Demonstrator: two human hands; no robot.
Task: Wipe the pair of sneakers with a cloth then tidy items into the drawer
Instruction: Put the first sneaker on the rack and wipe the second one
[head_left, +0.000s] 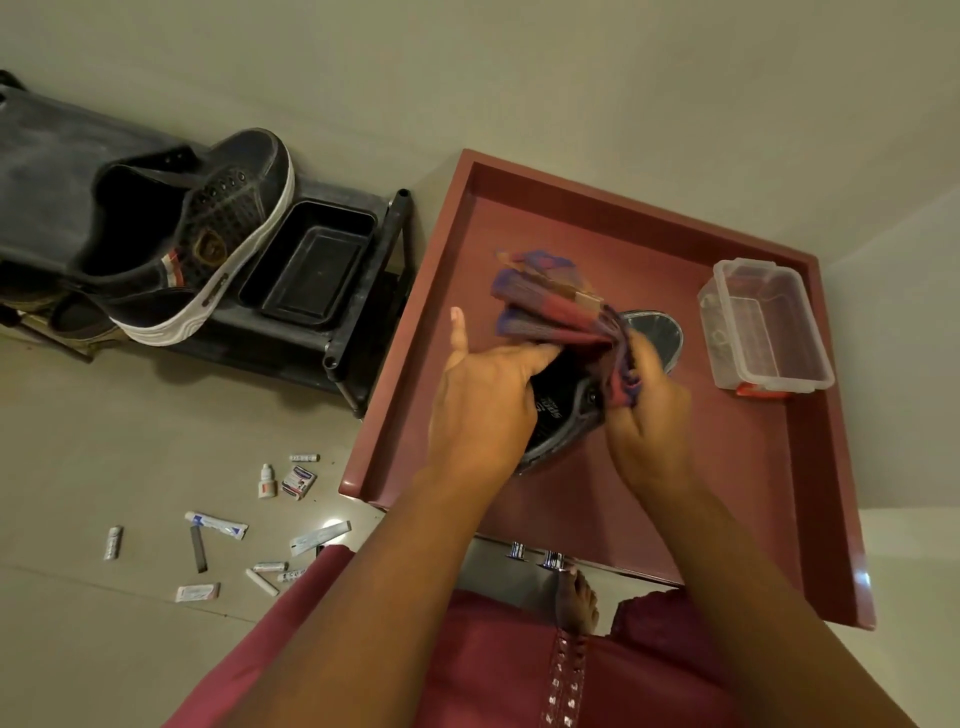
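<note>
Over the open maroon drawer (810, 499), my left hand (480, 410) holds a dark sneaker (558, 415), its fingers tucked inside the opening and the thumb sticking up. My right hand (649, 415) grips a bunched red and purple checked cloth (545, 306) pressed against the shoe's upper side. The shoe's toe (657, 338) shows beyond the cloth. The second dark sneaker (192, 234), with a white sole, lies on top of a black shoe rack (363, 312) at the left.
A clear plastic box (763, 327) sits in the drawer's right part. A black tray (306, 265) rests on the rack beside the sneaker. Several small tubes, a dropper bottle (266, 480) and packets lie scattered on the floor at lower left. My foot (574, 603) stands below the drawer front.
</note>
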